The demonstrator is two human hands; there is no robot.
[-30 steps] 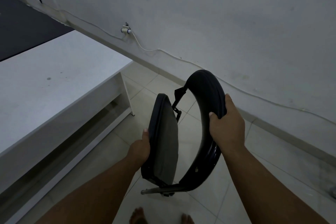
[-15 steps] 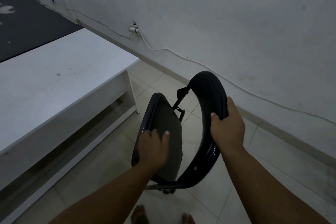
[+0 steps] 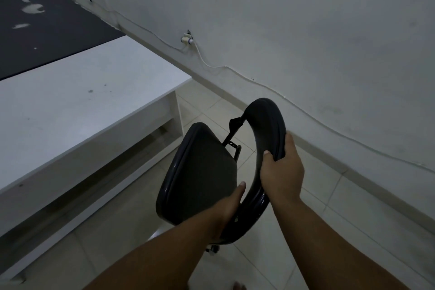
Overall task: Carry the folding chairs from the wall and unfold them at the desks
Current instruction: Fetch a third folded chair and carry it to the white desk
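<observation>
A black folding chair stands on the tiled floor just right of the white desk [image 3: 77,110]. Its padded seat [image 3: 200,169] is swung down nearly flat. The curved backrest [image 3: 270,129] arcs up on the right. My right hand [image 3: 281,172] grips the backrest's middle, thumb on the inner face. My left hand [image 3: 229,209] lies at the seat's near right edge, in the gap between seat and backrest, thumb up; whether it grips the seat or presses on it is unclear. The chair's legs are mostly hidden under the seat and my arms.
The desk has an open shelf [image 3: 98,172] below its top. A black desk [image 3: 42,28] adjoins it at the far left. A white wall [image 3: 306,30] with a cable [image 3: 235,70] and a small socket [image 3: 187,39] runs close behind the chair. My bare toes [image 3: 239,286] show at the bottom.
The seat has swung from nearly upright down toward flat. My left hand moved from the seat's left edge, over its face, to the near right edge. My right hand kept its grip.
</observation>
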